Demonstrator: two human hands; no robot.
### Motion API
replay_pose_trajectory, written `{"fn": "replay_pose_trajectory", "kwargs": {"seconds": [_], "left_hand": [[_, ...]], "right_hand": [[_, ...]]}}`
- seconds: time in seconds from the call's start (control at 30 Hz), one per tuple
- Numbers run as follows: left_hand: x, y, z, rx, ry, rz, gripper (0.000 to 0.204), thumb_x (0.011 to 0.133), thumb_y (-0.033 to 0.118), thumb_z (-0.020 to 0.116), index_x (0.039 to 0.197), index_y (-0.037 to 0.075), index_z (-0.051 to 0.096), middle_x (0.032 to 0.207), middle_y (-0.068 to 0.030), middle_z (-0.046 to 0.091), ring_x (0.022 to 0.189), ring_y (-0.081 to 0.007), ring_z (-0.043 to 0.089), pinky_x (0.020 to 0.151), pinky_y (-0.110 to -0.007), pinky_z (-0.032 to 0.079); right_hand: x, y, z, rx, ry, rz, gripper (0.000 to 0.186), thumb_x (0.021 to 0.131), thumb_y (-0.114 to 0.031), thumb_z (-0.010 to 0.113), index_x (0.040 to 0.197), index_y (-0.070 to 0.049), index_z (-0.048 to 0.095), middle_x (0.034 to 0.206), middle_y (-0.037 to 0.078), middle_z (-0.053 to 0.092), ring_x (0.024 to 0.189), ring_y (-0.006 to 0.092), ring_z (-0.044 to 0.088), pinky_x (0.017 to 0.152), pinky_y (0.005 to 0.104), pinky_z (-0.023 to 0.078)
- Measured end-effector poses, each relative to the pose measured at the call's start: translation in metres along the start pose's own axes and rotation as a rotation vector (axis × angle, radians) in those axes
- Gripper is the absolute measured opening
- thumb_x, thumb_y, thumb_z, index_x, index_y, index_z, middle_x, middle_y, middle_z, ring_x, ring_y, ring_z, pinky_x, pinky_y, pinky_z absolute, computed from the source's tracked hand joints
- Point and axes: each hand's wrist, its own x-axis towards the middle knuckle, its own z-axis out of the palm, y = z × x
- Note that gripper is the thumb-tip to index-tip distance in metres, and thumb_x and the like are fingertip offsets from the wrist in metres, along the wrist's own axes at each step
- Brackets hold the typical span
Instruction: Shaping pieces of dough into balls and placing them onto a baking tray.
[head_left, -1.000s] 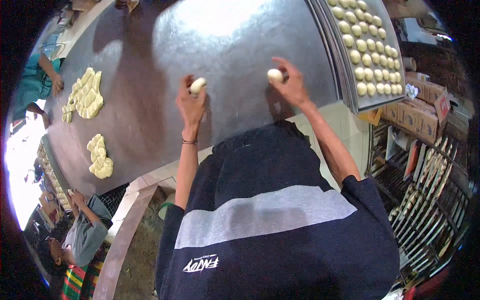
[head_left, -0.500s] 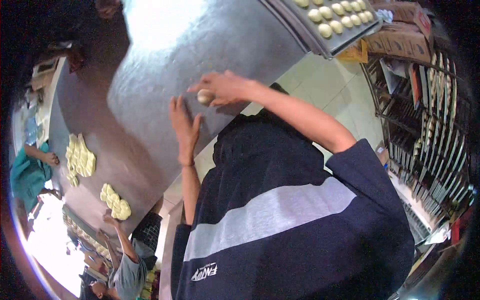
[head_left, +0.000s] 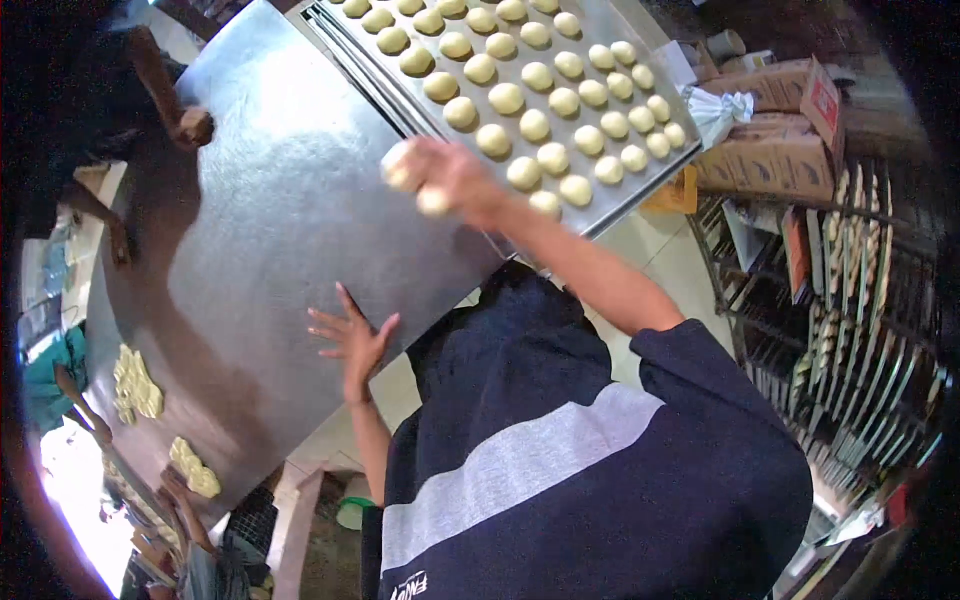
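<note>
My left hand (head_left: pixel 352 338) hovers over or rests on the metal table (head_left: pixel 290 240), fingers spread, with nothing in it. My right hand (head_left: pixel 455 178), smeared by motion, is beside the near left edge of a metal tray (head_left: pixel 622 205). It is closed around pale dough balls. One dough ball (head_left: pixel 399 167) shows beyond the fingertips and another (head_left: pixel 433 200) below the palm. Rows of round dough balls (head_left: pixel 506 98) sit on the tray, larger toward the left and smaller toward the right.
Two flattened clusters of yellow dough, one farther (head_left: pixel 137 385) and one nearer (head_left: pixel 194 467), lie at the table's left end. Other people's hands (head_left: pixel 195 127) are along the far and left sides. Cardboard boxes (head_left: pixel 770 165) and a rack of trays (head_left: pixel 850 290) stand right.
My right hand has moved up toward the tray with dough balls in it. My left hand has spread its fingers, apart from the right. The view has shifted, showing more of the tray.
</note>
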Motion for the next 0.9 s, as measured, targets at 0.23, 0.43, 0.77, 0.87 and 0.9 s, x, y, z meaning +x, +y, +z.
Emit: {"fn": "replay_pose_trajectory", "kwargs": {"seconds": [0.23,0.43,0.77,0.87,0.9], "left_hand": [[0.043,0.035,0.004,-0.215,-0.066,-0.280,0.145,0.072,0.080,0.073,0.157,0.027,-0.031,0.142,-0.0442,-0.046,0.125,-0.0750,-0.037,0.096,-0.090,-0.002],[0.039,0.038,0.000,-0.227,-0.065,-0.282,0.146,0.071,0.080,0.075,0.157,0.028,-0.030,0.145,-0.0433,-0.044,0.127,-0.0742,-0.036,0.099,-0.088,-0.005],[0.041,0.026,0.014,-0.327,0.099,-0.165,0.146,0.071,0.078,0.077,0.159,0.024,-0.027,0.143,-0.0456,-0.044,0.126,-0.0716,-0.041,0.096,-0.088,-0.007],[0.039,0.025,0.014,-0.307,0.010,-0.260,0.147,0.071,0.076,0.078,0.159,0.024,-0.027,0.143,-0.0452,-0.045,0.124,-0.0724,-0.043,0.093,-0.090,-0.008],[0.038,0.027,0.013,-0.319,0.004,-0.233,0.146,0.072,0.075,0.078,0.159,0.023,-0.027,0.142,-0.0452,-0.046,0.123,-0.0728,-0.042,0.092,-0.090,-0.008]], "right_hand": [[0.075,-0.181,-0.272,-0.788,0.637,-0.348,0.034,0.096,-0.030,0.069,0.115,-0.001,0.066,0.097,0.012,0.073,0.087,0.0267,0.069,0.075,0.0377,0.052],[0.138,-0.076,-0.370,-1.355,0.865,-0.710,0.036,0.095,-0.027,0.070,0.120,-0.002,0.065,0.100,0.013,0.072,0.086,0.0231,0.068,0.075,0.0361,0.052],[0.092,-0.046,-0.339,-1.574,0.695,-0.132,0.047,0.088,-0.028,0.072,0.130,-0.008,0.064,0.132,0.020,0.060,0.121,0.0368,0.058,0.103,0.0491,0.047],[0.086,-0.046,-0.219,-1.224,0.694,-0.104,0.034,0.090,-0.014,0.065,0.123,-0.003,0.067,0.117,0.016,0.066,0.100,0.0260,0.067,0.091,0.0401,0.053],[0.085,-0.039,-0.172,-1.094,0.582,-0.235,0.031,0.091,-0.011,0.064,0.121,-0.002,0.067,0.114,0.016,0.067,0.098,0.0240,0.067,0.088,0.0380,0.054]]}}
